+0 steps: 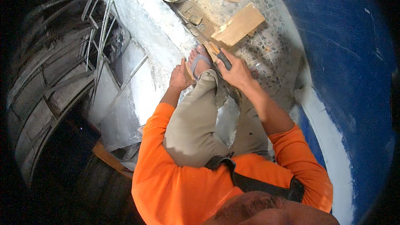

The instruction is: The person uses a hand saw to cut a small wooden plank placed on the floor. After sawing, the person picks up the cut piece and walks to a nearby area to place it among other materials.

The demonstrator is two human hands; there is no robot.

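A curved blue wall (346,58) rises beside the pebble-mosaic floor (271,46); a flat tan wooden board (239,25) lies on it near the sandalled foot (199,60); the right hand (237,71) clenches a black-handled chisel (220,57); the left hand (180,76) grasps a small wood strip (187,70) beside the foot.

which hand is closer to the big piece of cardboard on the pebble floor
Right. The right hand grips a dark-handled tool just below the cardboard. The left hand is farther off, on the other side of the sandalled foot.
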